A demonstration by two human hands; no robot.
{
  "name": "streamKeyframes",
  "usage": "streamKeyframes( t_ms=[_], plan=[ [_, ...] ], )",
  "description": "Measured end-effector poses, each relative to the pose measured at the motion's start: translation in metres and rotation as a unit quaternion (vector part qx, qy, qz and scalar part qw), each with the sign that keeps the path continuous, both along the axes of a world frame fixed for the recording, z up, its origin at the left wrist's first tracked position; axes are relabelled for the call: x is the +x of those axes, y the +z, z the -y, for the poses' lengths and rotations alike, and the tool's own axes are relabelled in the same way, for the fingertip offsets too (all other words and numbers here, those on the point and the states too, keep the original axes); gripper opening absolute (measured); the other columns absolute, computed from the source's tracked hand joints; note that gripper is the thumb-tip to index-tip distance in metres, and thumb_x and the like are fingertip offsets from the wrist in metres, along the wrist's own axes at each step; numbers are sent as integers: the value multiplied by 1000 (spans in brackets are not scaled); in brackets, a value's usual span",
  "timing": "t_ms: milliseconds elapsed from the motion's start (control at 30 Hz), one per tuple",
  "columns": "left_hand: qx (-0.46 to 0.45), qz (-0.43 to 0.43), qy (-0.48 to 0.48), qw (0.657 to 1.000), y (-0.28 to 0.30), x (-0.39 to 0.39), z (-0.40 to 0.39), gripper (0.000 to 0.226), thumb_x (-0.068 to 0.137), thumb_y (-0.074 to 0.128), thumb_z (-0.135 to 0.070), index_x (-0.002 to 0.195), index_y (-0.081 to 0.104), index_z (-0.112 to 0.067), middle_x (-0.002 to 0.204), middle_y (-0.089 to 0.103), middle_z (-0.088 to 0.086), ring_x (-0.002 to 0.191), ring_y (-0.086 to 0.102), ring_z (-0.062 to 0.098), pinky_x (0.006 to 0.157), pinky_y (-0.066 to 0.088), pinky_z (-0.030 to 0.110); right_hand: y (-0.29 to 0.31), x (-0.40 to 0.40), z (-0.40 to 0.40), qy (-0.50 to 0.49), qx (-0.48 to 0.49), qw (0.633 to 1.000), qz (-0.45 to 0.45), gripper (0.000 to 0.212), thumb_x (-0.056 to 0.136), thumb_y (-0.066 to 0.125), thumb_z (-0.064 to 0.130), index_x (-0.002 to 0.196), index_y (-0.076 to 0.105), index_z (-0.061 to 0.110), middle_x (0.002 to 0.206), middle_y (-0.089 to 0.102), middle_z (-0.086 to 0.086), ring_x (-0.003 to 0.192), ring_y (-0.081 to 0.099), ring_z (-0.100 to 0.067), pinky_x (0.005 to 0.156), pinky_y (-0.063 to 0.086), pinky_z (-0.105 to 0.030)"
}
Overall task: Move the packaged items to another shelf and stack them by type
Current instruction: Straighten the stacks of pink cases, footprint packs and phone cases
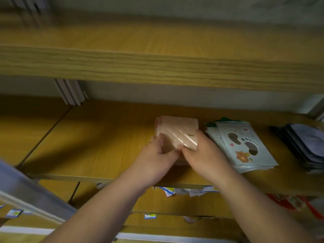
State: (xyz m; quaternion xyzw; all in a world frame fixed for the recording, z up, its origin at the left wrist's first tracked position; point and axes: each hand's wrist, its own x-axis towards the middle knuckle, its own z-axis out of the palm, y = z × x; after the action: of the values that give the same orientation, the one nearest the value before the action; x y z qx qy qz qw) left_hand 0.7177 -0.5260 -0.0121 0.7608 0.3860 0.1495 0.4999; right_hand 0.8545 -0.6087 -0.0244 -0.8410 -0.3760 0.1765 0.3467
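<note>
Both hands work a pink pack stack (177, 133) sitting mid-shelf on the wooden shelf (87, 146), nearer the front edge than the back wall. Left hand (155, 155) grips the stack's near-left corner, fingers curled round it; right hand (201, 149) pinches the near-right side, thumb on top of the glossy wrap. Stack looks slightly fanned at the far end, so it's prob. being squared up or set down, can't tell which.

Just right of it, close but apparently not touching: a footprint pack stack (245, 146), pale blue w/ foot cut-outs, also a bit skewed. Further right, toward the shelf's right end, a dark pack stack (308, 146), blurred. So three types, three piles, sorting looks well along.

To do this step well: keep both hands low on the sides, press the pile inward from L and R so edges line up, then tap the near edge flush. Wrap is slick, so packs will slide if squeezed from the top only. Leave a gap to the footprint pile so types don't mix. More packs (175, 191) show on the lower shelf, under the front edge, prob. next to move.
</note>
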Motion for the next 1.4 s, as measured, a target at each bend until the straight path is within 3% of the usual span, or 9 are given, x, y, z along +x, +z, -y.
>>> streamKeyframes(
  t_ms=[67,233,367,500,600,733,933,1100,1400],
  plan=[
    [-91,64,30,993,2,-2,-8,21,87,71,-27,79,55,-38,84,60,-21,73,56,-19,62,42,4,2,-5,0,-6,32,999,-39,50,81,68,43,127,54,32,115,68,11,105,65,-13,87,54,-36],
    [-283,131,137,940,20,-6,-38,49,83,78,-15,127,58,-7,113,72,16,104,68,32,98,51,47,0,-15,0,-32,83,991,-104,48,78,78,39,121,58,41,113,67,22,104,63,-3,90,53,-33],
    [-343,126,92,926,23,-6,-57,56,80,80,-13,130,56,-3,113,73,19,98,73,33,84,58,41,-1,-22,-2,-35,137,972,-186,47,72,84,32,87,60,69,99,75,23,91,71,1,82,56,-31],
    [-213,71,30,974,11,-7,-62,25,84,79,-20,103,65,-15,91,79,5,78,77,19,65,57,29,-7,-33,-4,-35,162,966,-197,51,54,80,47,87,55,75,98,73,29,93,71,2,81,56,-30],
    [-196,97,19,976,5,-14,-66,29,84,79,-21,109,65,-15,92,80,2,83,77,19,76,60,36,-9,-33,-6,-41,175,958,-223,89,56,81,52,138,46,44,99,68,33,97,68,3,82,55,-26],
    [-127,124,-17,984,2,-24,-65,31,88,76,-28,113,58,-24,108,75,-1,94,74,15,85,60,37,3,-33,-16,-49,191,945,-261,36,86,68,51,120,61,43,109,75,18,98,72,-6,89,59,-39],
    [82,128,-118,981,7,-40,-68,56,94,67,-30,134,29,-40,127,50,-31,113,45,-26,92,38,1,6,-39,-21,3,265,954,-141,37,97,63,29,132,52,31,121,69,12,113,65,-4,91,53,-26],
    [139,141,-152,968,-2,-39,-64,82,92,68,-13,149,11,-28,148,43,-6,136,38,-8,107,26,6,-10,-40,-12,38,217,973,-73,55,97,62,29,144,34,30,140,55,13,130,50,-1,111,42,-41],
    [151,165,-144,964,-5,-35,-64,77,91,70,-10,143,18,-33,145,46,-5,134,36,-13,106,26,6,-16,-38,-16,27,200,979,-16,64,95,60,32,150,27,32,145,50,12,133,45,2,112,40,-34]
  ],
)
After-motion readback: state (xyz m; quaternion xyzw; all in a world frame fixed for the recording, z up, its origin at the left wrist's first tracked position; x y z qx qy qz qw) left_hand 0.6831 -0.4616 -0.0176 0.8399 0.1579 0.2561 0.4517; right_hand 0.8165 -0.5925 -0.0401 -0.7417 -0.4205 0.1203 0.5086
